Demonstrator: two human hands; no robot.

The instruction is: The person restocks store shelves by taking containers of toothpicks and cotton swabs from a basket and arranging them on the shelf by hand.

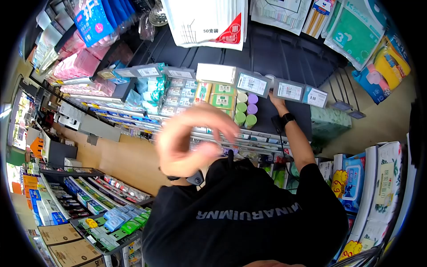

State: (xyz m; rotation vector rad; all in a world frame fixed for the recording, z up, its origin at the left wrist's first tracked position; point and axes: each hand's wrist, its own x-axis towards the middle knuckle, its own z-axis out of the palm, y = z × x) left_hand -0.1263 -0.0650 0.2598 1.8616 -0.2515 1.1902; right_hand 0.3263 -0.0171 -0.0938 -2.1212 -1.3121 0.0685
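Note:
My left hand [191, 138] is raised close to the camera, smeared by motion. Its fingers curve toward the thumb with a gap between, and nothing shows in it. A dark band with a small device [195, 178] is at that wrist. My right hand [276, 101] reaches onto the shelf, its fingers mostly hidden behind the price tags [289, 90]. A round whitish thing [270, 80] shows just beyond it; whether the hand touches it is unclear. A black wristband [288, 118] is on the right wrist. Left of that hand stand green-topped canisters [240, 107] and purple-topped canisters [252, 99].
Green and yellow packets [222, 101] and small boxed goods [176, 95] fill the shelf farther left. Bags hang above, including a large white bag [204, 22]. Metal hooks [349, 95] jut out at right. Stocked racks [106, 196] stand lower left.

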